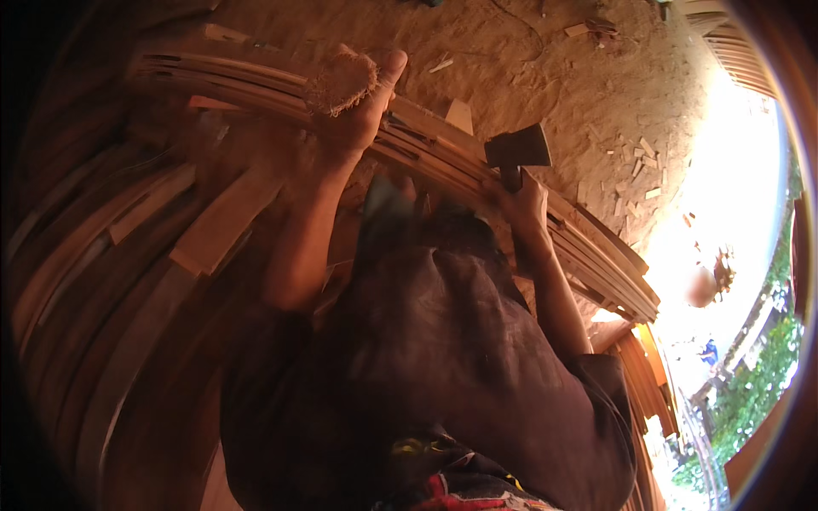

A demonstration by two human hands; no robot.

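Beyond the left hand (pixel 362 119), room opens over the floor (pixel 545 81); the axe (pixel 520 148) juts past the right hand (pixel 528 209), slats (pixel 443 153) block between.

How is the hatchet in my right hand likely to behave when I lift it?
The hatchet will likely feel heavy for its size, since its head looks like dark metal. It may be top-heavy too, as that broad head sticks out past your right hand. Its flat-sided, blocky head probably won't roll if set down.
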